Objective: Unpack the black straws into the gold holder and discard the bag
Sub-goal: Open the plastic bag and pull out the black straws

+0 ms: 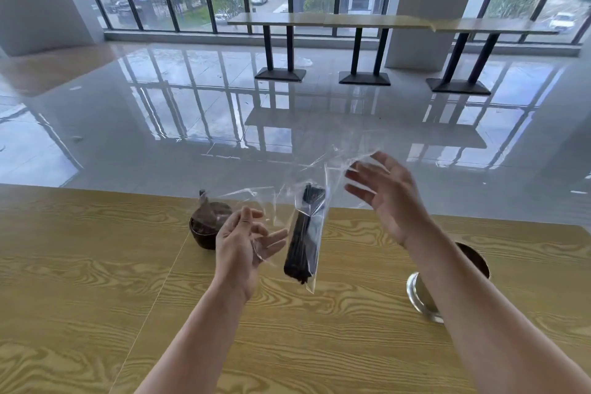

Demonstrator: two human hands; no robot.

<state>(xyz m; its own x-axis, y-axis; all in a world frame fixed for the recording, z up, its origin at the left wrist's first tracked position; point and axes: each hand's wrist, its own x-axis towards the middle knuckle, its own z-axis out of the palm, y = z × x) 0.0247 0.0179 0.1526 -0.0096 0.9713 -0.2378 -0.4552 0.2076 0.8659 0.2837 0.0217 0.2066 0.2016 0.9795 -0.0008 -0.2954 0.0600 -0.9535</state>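
No writing is showing anywhere; at centre left a dark round bowl (204, 230) is sitting on the wood-grain table (80, 265), its bagged contents unclear. The left hand (243, 240) is spreading open-fingered against loose film, grip uncertain, beside the clear plastic bag (315, 233) of black straws (300, 246) hanging at centre. The right hand (387, 195) is opening wide behind the bag's top, its forearm hiding much of the shiny metal holder (419, 294) at lower right.
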